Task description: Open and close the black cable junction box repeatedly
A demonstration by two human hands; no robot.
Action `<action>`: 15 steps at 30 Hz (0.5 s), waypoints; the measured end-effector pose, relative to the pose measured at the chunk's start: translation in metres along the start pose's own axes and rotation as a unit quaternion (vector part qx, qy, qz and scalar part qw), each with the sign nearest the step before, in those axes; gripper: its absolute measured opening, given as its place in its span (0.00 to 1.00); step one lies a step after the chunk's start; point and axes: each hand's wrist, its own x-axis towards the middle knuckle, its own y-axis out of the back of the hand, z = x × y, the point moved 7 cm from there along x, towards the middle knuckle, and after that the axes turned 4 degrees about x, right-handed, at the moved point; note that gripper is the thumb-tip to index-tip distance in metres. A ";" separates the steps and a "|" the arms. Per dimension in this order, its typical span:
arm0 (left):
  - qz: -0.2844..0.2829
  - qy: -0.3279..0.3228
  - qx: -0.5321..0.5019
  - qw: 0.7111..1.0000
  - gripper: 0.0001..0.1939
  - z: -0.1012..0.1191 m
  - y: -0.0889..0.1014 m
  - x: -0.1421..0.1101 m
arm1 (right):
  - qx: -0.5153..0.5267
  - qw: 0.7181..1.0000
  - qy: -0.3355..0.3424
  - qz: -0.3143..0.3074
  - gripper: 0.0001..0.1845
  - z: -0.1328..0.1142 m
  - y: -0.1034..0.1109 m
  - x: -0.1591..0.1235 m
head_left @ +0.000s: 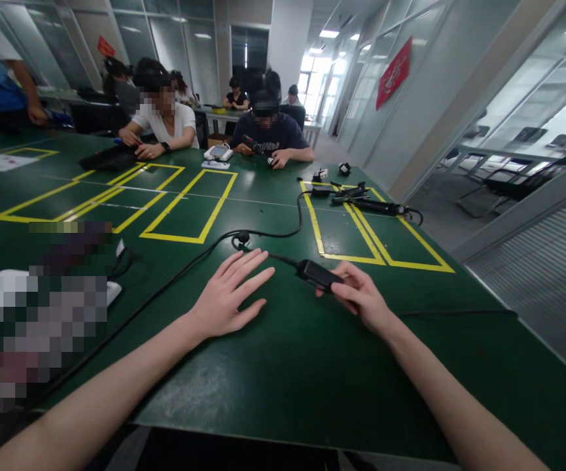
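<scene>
My right hand [364, 294] grips the near end of a black power adapter [318, 275], thumb on one side and fingers on the other. A thin cable [283, 260] leaves the adapter's far end and runs left, passing behind my left fingertips. Palm down and fingers stretched out, my left hand [236, 291] holds nothing; whether it touches the green table [283, 386] I cannot tell. Just beyond its fingertips lies a small coil of black cord with a plug [241, 237]. Another dark cord [459, 314] stretches from behind my right wrist to the table's right edge.
Yellow tape rectangles [203, 239] mark the tabletop. A long black cable [177, 275] crosses it to a black device with folded arms [361, 199]. Small black-and-white parts [344, 169] lie behind. Across the table sit people [267, 131] handling objects. A blurred-out area covers the left.
</scene>
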 end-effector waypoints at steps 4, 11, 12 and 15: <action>-0.061 0.006 -0.061 0.996 0.25 -0.005 -0.011 -0.004 | 0.025 0.963 0.121 0.238 0.25 -0.025 0.067 -0.003; -0.109 0.034 -0.162 0.980 0.14 -0.008 -0.028 -0.007 | -0.123 0.849 0.209 0.470 0.26 -0.030 0.146 -0.027; -0.113 0.040 -0.162 0.979 0.13 -0.008 -0.028 -0.007 | -0.172 0.841 0.187 0.477 0.26 -0.024 0.153 -0.027; -0.128 0.055 -0.166 0.976 0.12 -0.010 -0.030 -0.007 | -0.320 0.816 0.087 0.473 0.24 -0.004 0.170 -0.025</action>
